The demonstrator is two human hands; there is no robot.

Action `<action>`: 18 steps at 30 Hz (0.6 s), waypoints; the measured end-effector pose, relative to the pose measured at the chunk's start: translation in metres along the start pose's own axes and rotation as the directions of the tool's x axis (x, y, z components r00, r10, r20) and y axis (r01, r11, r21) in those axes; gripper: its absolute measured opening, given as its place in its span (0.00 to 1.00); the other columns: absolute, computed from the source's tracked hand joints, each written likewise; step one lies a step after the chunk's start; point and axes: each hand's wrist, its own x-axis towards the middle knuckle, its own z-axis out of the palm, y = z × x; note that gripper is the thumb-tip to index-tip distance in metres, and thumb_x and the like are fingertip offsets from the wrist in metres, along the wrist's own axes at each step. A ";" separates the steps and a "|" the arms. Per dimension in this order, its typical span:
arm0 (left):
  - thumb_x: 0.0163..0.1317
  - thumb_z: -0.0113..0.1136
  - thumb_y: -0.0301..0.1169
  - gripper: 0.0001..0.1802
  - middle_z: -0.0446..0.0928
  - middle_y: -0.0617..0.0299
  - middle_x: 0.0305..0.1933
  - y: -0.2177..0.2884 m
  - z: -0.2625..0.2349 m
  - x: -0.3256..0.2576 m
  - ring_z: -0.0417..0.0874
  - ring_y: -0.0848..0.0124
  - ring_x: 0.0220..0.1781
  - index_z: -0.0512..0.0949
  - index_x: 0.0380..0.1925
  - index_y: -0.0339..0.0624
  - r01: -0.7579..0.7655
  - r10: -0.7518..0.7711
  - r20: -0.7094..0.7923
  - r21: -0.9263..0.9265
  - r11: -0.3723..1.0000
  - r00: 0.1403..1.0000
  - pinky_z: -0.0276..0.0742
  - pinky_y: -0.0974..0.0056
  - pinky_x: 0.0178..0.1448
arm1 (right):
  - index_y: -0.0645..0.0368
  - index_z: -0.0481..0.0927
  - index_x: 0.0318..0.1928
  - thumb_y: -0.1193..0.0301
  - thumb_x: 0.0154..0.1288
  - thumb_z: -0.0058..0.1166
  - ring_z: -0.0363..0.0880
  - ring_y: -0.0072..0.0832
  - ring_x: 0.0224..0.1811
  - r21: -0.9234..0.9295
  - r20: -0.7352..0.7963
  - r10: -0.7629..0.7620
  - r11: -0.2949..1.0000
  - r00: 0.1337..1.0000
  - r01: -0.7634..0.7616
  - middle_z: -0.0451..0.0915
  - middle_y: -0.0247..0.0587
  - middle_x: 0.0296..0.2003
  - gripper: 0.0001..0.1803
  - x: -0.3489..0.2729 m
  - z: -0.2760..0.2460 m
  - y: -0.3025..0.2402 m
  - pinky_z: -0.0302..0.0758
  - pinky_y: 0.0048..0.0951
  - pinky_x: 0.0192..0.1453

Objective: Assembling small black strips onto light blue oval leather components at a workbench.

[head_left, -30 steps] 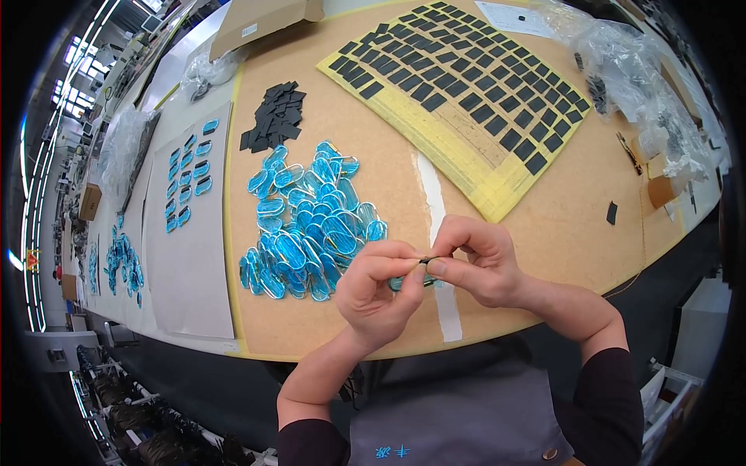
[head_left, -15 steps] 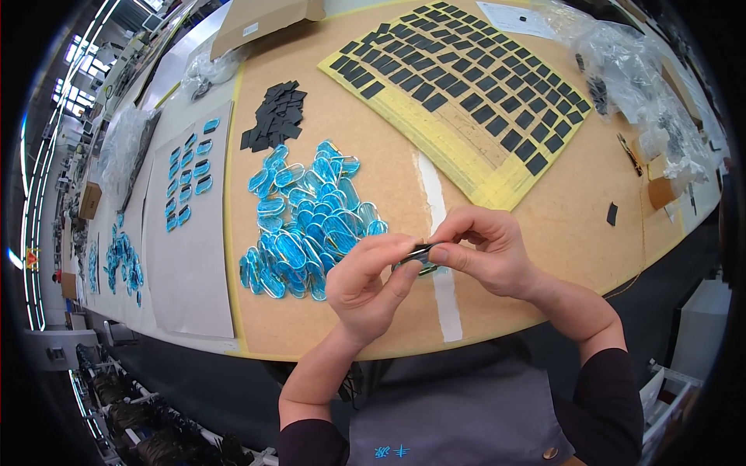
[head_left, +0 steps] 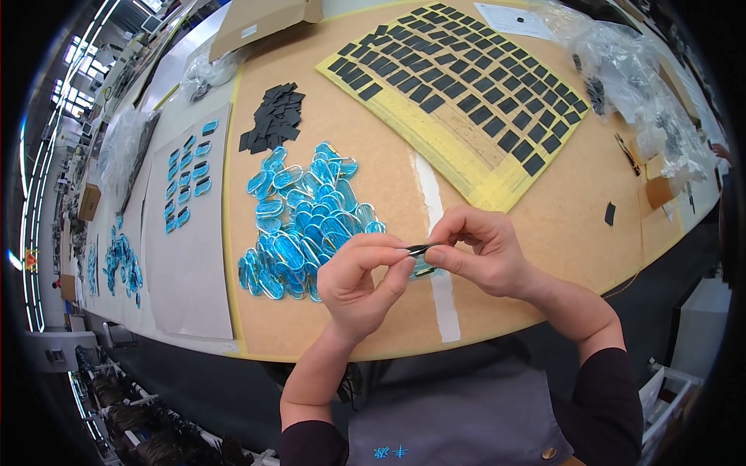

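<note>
Between my two hands is a small thin black piece (head_left: 419, 250), seen nearly edge-on. My left hand (head_left: 359, 278) pinches its left end between thumb and fingers. At its right end, the thumb and forefinger of my right hand (head_left: 483, 252) are closed on it. Just beneath, partly hidden by my fingers, lies a clear blue oval piece (head_left: 423, 269) with a dark part on it. Left of my left hand spreads a heap of blue oval pieces (head_left: 307, 221) with pale rims.
Loose black patches (head_left: 273, 116) lie behind the heap. A yellow-edged board (head_left: 474, 167) carries rows of black patches. Blue ovals with black patches sit on a grey sheet (head_left: 190, 272). Tweezers (head_left: 628, 154), a single black patch (head_left: 610, 213) and plastic bags (head_left: 622, 62) are at right.
My left hand has shifted slightly left, and the black piece shows flatter between my fingers. My right hand is nearly still. Part of another person has come into view at the far right edge.
</note>
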 end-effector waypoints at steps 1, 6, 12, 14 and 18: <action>0.50 0.67 0.14 0.11 0.81 0.54 0.36 0.000 0.001 -0.001 0.82 0.70 0.38 0.80 0.34 0.34 0.000 0.000 0.000 0.000 1.000 1.000 0.77 0.70 0.41 | 0.64 0.81 0.37 0.76 0.62 0.63 0.74 0.13 0.31 0.000 0.000 0.000 1.000 1.000 0.000 0.80 0.31 0.30 0.06 0.000 0.001 -0.001 0.71 0.17 0.36; 0.51 0.65 0.13 0.10 0.80 0.54 0.36 0.002 0.006 -0.005 0.81 0.71 0.36 0.79 0.33 0.35 0.055 -0.056 -0.039 -0.031 0.998 0.998 0.76 0.71 0.40 | 0.64 0.82 0.39 0.75 0.61 0.63 0.72 0.11 0.30 0.000 0.035 0.066 0.998 0.997 -0.066 0.80 0.29 0.30 0.07 0.001 0.002 -0.001 0.69 0.15 0.35; 0.51 0.64 0.12 0.11 0.79 0.54 0.36 0.000 0.008 -0.007 0.80 0.72 0.36 0.77 0.33 0.35 0.034 -0.036 -0.037 -0.039 0.999 0.999 0.75 0.71 0.39 | 0.63 0.82 0.39 0.75 0.61 0.63 0.71 0.10 0.30 0.033 0.019 0.075 0.997 0.997 -0.076 0.79 0.28 0.29 0.07 -0.002 0.005 0.002 0.69 0.15 0.34; 0.51 0.64 0.12 0.11 0.79 0.54 0.36 -0.001 0.009 -0.008 0.79 0.72 0.36 0.77 0.33 0.35 0.022 -0.025 -0.040 -0.054 0.998 0.999 0.75 0.71 0.39 | 0.63 0.82 0.39 0.75 0.61 0.63 0.71 0.10 0.30 0.047 0.018 0.078 0.996 0.997 -0.079 0.79 0.27 0.29 0.06 -0.003 0.006 0.002 0.68 0.15 0.34; 0.51 0.64 0.11 0.12 0.79 0.54 0.37 0.000 0.011 -0.008 0.79 0.72 0.37 0.76 0.34 0.35 0.024 -0.028 -0.051 -0.085 0.996 0.998 0.74 0.72 0.40 | 0.63 0.82 0.38 0.76 0.61 0.62 0.70 0.10 0.30 0.067 0.014 0.073 0.995 0.997 -0.074 0.78 0.27 0.29 0.06 -0.004 0.006 0.004 0.67 0.14 0.34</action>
